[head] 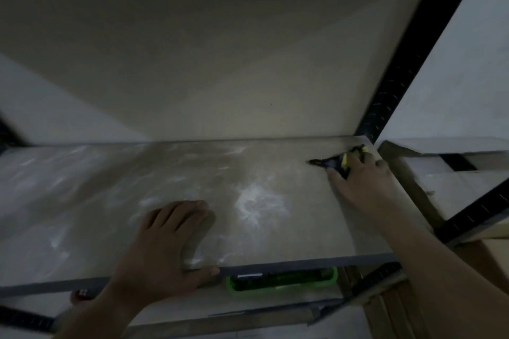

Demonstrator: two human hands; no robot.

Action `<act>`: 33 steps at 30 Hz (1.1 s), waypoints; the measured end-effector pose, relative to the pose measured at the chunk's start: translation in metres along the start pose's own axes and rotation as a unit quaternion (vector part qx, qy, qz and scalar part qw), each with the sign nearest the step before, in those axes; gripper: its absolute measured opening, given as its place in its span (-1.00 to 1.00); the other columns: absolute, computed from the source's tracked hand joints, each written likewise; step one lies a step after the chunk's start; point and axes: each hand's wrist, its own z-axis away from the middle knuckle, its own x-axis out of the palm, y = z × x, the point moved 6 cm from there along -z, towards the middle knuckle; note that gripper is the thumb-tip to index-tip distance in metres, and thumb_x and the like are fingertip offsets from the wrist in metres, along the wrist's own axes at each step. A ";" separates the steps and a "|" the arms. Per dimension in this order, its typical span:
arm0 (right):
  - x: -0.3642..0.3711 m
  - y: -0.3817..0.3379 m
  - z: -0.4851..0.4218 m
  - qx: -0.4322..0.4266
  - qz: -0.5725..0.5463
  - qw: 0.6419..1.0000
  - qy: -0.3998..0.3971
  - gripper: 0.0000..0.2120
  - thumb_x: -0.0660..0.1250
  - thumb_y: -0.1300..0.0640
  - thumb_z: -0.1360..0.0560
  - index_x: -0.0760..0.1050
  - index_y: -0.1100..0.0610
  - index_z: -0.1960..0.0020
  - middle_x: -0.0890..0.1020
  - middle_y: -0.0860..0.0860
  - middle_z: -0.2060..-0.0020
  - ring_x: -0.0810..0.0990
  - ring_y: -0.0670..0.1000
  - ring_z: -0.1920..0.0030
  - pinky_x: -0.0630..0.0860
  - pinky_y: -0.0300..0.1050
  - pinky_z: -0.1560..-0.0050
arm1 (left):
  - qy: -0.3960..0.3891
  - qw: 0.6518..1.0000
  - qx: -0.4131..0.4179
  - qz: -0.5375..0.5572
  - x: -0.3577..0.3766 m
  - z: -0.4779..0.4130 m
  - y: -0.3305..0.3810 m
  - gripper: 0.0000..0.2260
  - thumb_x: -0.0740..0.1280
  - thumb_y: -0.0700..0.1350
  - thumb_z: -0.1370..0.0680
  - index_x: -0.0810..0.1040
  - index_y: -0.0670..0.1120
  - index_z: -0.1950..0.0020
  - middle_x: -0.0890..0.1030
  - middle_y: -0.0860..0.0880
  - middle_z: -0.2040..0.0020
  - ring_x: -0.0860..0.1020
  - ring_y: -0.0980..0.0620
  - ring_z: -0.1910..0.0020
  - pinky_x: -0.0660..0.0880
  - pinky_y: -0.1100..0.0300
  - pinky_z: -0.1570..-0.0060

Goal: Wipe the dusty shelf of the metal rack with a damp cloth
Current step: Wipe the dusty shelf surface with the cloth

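Bracing at the shelf's [275, 168] near edge: your left hand [162, 250], flat, fingers spread, gripping nothing, thumb over the front lip. Below that lip: green tray [281, 282]. Mid-shelf: white dust patch [259, 201]. Far right corner of the shelf, beside the black upright [413, 63]: your right hand [360, 181] pressing the dark, yellow-edged cloth [334, 162] down.

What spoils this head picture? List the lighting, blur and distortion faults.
Head view: dim overall, with a brighter pool mid-shelf where the white dust patch shows; corners fall into shadow. The right hand and its dark cloth are smeared by motion blur; the left hand is sharper. Wide-angle distortion splays the black rack post outward.
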 end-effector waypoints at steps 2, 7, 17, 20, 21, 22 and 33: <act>-0.004 -0.030 0.003 -0.042 -0.020 0.998 0.036 -0.37 -0.10 -0.24 -0.45 0.48 0.06 -0.26 0.56 0.18 -0.16 0.51 0.25 -0.06 0.43 0.10 -0.11 | 0.001 1.000 0.001 0.000 0.000 0.000 0.000 -0.19 0.25 0.56 -0.40 0.53 0.04 -0.45 0.48 0.06 -0.45 0.47 -0.07 -0.40 0.33 0.02 -0.31; -0.016 -0.133 0.057 -0.261 -0.234 0.936 0.034 -0.69 0.20 0.08 -0.42 0.58 -0.01 -0.10 0.59 -0.01 0.00 0.50 0.07 0.10 0.48 -0.05 0.05 | -0.006 1.000 -0.002 0.002 -0.001 0.000 0.001 -0.19 0.25 0.56 -0.41 0.53 0.04 -0.45 0.47 0.06 -0.46 0.47 -0.07 -0.40 0.33 0.02 -0.29; -0.022 0.053 -0.028 0.014 -0.151 0.988 0.031 -0.70 0.21 0.04 -0.53 0.48 0.21 -0.14 0.57 0.24 -0.04 0.55 0.28 0.01 0.52 0.08 -0.02 | -0.003 1.000 0.001 -0.002 -0.001 -0.001 0.001 -0.19 0.24 0.56 -0.41 0.54 0.01 -0.44 0.49 0.04 -0.45 0.47 -0.08 -0.39 0.35 0.00 -0.30; -0.004 0.044 -0.008 0.041 -0.103 0.993 0.048 -0.72 0.21 0.02 -0.50 0.50 0.14 -0.12 0.56 0.20 -0.03 0.53 0.27 0.00 0.52 0.14 -0.05 | -0.001 1.000 0.004 -0.002 -0.001 -0.001 0.001 -0.19 0.25 0.55 -0.41 0.54 0.01 -0.44 0.49 0.04 -0.45 0.47 -0.08 -0.40 0.35 0.00 -0.29; -0.003 0.025 0.002 0.011 -0.113 0.992 0.061 -0.71 0.19 0.00 -0.48 0.51 0.09 -0.12 0.57 0.16 -0.03 0.54 0.23 0.01 0.54 0.11 -0.02 | 0.000 1.000 0.006 -0.003 -0.001 -0.002 0.001 -0.20 0.26 0.55 -0.41 0.55 0.01 -0.44 0.49 0.04 -0.45 0.47 -0.08 -0.40 0.35 0.00 -0.29; -0.005 0.000 0.013 -0.032 -0.134 0.989 0.059 -0.68 0.17 -0.01 -0.45 0.53 0.05 -0.13 0.58 0.13 -0.03 0.56 0.20 0.04 0.55 0.07 0.02 | 0.000 1.000 0.008 -0.004 -0.001 -0.002 0.001 -0.20 0.26 0.54 -0.41 0.55 0.01 -0.44 0.49 0.04 -0.45 0.48 -0.09 -0.40 0.35 -0.01 -0.29; -0.004 0.049 0.007 0.066 -0.197 0.977 0.039 -0.75 0.13 0.07 -0.53 0.49 0.03 -0.13 0.56 0.08 0.00 0.58 0.14 0.09 0.56 0.05 0.06 | 0.013 1.000 0.018 -0.012 -0.003 -0.001 0.003 -0.22 0.21 0.54 -0.45 0.57 0.00 -0.42 0.51 0.01 -0.43 0.49 -0.09 -0.37 0.33 0.01 -0.29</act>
